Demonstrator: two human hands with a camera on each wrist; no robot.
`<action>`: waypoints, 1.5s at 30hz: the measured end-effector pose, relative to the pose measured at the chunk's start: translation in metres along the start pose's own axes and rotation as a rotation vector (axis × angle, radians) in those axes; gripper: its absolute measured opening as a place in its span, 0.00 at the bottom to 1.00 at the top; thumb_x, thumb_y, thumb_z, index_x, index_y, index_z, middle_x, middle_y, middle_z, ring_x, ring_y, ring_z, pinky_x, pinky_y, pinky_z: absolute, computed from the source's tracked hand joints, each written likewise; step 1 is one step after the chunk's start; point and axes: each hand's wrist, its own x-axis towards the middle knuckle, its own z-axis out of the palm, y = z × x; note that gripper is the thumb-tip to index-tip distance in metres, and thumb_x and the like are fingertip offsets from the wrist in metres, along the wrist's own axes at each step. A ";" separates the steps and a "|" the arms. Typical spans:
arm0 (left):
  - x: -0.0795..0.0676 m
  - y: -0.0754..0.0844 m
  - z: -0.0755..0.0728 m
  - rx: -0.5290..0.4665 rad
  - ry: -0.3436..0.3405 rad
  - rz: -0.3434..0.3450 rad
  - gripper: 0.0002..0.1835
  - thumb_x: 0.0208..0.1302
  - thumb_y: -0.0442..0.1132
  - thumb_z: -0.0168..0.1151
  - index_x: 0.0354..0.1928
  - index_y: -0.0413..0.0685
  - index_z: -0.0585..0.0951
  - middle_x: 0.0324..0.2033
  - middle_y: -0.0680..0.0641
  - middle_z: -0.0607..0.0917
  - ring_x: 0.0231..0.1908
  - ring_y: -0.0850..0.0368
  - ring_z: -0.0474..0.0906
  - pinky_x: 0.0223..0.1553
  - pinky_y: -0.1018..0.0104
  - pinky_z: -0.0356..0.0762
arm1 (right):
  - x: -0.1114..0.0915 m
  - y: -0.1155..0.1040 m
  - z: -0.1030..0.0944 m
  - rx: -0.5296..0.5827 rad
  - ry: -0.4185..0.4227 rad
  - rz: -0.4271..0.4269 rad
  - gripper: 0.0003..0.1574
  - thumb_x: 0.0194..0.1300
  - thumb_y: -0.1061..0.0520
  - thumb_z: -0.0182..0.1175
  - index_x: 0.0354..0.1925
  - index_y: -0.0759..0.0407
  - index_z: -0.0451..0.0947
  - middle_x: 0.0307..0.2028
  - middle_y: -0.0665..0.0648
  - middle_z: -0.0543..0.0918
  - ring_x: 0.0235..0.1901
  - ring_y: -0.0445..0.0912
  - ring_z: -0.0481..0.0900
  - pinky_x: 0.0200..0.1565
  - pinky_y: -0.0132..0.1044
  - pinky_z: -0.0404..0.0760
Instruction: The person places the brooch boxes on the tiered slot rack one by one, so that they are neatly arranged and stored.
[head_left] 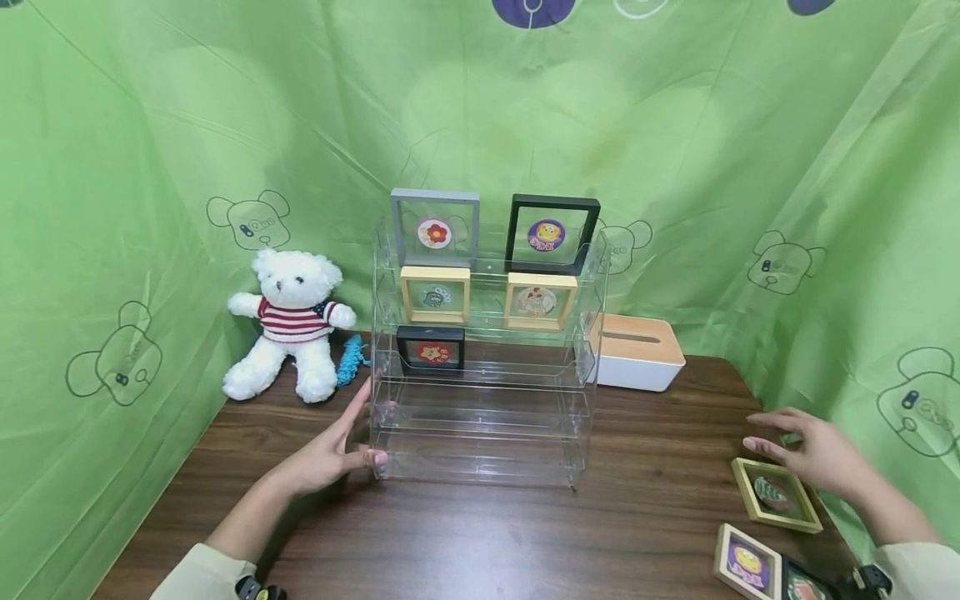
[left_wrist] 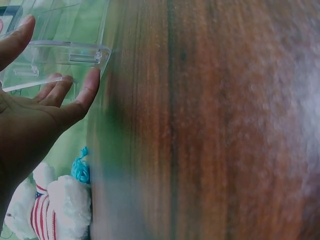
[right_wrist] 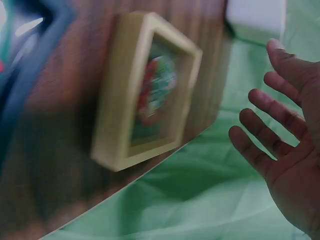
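A clear tiered acrylic display rack (head_left: 480, 454) stands mid-table in the head view. My left hand (head_left: 330, 454) is at its lower left side, thumb by the front edge and the other fingers extended along the side panel. In the left wrist view those fingers (left_wrist: 89, 90) spread around the rack's corner. My right hand (head_left: 821, 454), fingers spread and nothing in them, hovers close by a light wood floating frame (head_left: 810, 518) lying on the table. That frame, with a green and red round picture, is blurred in the right wrist view.
A grey frame (head_left: 436, 193) and a black frame (head_left: 555, 202) top the rack; two wood frames and a small black frame (head_left: 405, 354) stand lower. Another wood frame (head_left: 747, 565) lies front right beside a dark one. A teddy bear (head_left: 296, 321) and tissue box (head_left: 637, 371) stand behind.
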 end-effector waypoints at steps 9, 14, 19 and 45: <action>0.001 0.000 0.000 -0.008 -0.007 0.000 0.68 0.72 0.29 0.72 0.90 0.73 0.29 0.87 0.24 0.43 0.82 0.20 0.45 0.62 0.64 0.87 | -0.020 0.019 0.019 -0.034 -0.095 0.004 0.25 0.61 0.57 0.82 0.53 0.67 0.90 0.47 0.71 0.88 0.43 0.70 0.88 0.45 0.71 0.86; 0.001 0.000 0.001 -0.015 -0.011 0.006 0.69 0.71 0.29 0.72 0.90 0.72 0.29 0.85 0.21 0.48 0.81 0.20 0.47 0.62 0.62 0.88 | -0.023 0.024 0.023 -0.049 -0.084 0.019 0.18 0.57 0.63 0.81 0.48 0.64 0.92 0.42 0.64 0.88 0.36 0.50 0.86 0.37 0.50 0.87; 0.000 0.001 0.001 -0.011 -0.006 -0.002 0.68 0.72 0.29 0.72 0.90 0.72 0.29 0.85 0.21 0.47 0.81 0.19 0.45 0.62 0.64 0.87 | -0.027 0.033 0.028 -0.029 -0.130 0.094 0.11 0.61 0.62 0.80 0.43 0.61 0.93 0.35 0.52 0.85 0.30 0.29 0.72 0.32 0.34 0.76; -0.001 0.001 0.000 0.022 0.003 -0.019 0.67 0.74 0.31 0.71 0.90 0.71 0.28 0.85 0.20 0.48 0.81 0.16 0.45 0.62 0.67 0.86 | -0.020 0.009 0.028 0.199 0.102 0.060 0.12 0.69 0.69 0.73 0.46 0.56 0.87 0.32 0.48 0.88 0.32 0.26 0.77 0.31 0.27 0.76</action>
